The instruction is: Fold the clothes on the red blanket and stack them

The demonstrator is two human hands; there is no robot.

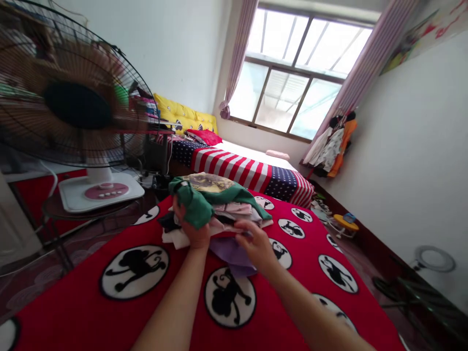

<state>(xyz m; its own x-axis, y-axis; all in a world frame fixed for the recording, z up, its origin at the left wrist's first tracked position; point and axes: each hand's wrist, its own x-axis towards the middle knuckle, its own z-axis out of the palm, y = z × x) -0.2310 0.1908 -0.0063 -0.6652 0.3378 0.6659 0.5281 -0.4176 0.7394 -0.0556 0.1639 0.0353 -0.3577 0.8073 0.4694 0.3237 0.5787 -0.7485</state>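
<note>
While the left hand (193, 234) grips bundled green cloth (197, 207), the right hand (256, 243) bends its fingers over purple cloth (232, 252); cannot tell whether it holds anything. Purple cloth lies on the red cover (80, 307), at the near edge of the clothes pile (236, 208). Left: fan (76, 105), blades inside wire cage. Farther: bed (234, 165), carrying red pillow (206, 137).

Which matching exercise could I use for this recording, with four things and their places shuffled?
1. bunched green cloth
2. purple cloth
3. fan
4. red pillow

A. on the bed by the window
B. beside the right hand
C. on the dark stand at left
D. in the left hand

Pairs: 1-D, 2-B, 3-C, 4-A
</note>
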